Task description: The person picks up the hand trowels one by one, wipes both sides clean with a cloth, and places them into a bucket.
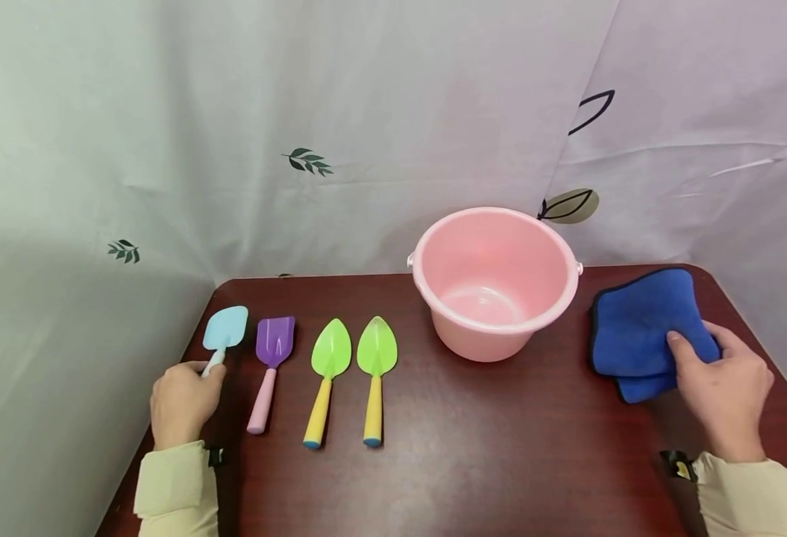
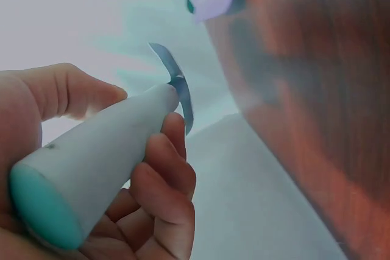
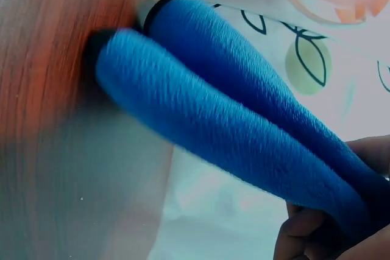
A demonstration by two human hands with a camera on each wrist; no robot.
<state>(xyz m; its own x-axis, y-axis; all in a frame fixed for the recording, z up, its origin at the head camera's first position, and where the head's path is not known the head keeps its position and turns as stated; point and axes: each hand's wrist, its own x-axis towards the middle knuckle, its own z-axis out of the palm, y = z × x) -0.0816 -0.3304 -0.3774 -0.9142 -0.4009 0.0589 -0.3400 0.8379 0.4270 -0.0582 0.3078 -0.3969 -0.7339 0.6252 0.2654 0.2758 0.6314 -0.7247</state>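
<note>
My left hand [image 1: 186, 397] grips a small light-blue toy shovel [image 1: 226, 328] by its pale handle [image 2: 103, 150] at the table's left side. In the left wrist view the fingers curl round the handle, whose end is turquoise, and the blade shows edge-on. At the right, my right hand [image 1: 729, 384] pinches a folded blue cloth [image 1: 641, 321] with dark edging, thumb on top. The right wrist view shows the fuzzy cloth [image 3: 201, 101] in two thick folds, gathered at the fingers. Beside the left hand lies a purple shovel [image 1: 275, 341] with a pink handle.
Two green trowels [image 1: 331, 349] with yellow handles lie side by side further right. A pink bucket [image 1: 487, 339] stands toward the back, right of the middle. The dark wooden table [image 1: 487, 455] meets a pale, leaf-patterned curtain [image 1: 380, 112] behind and at both sides.
</note>
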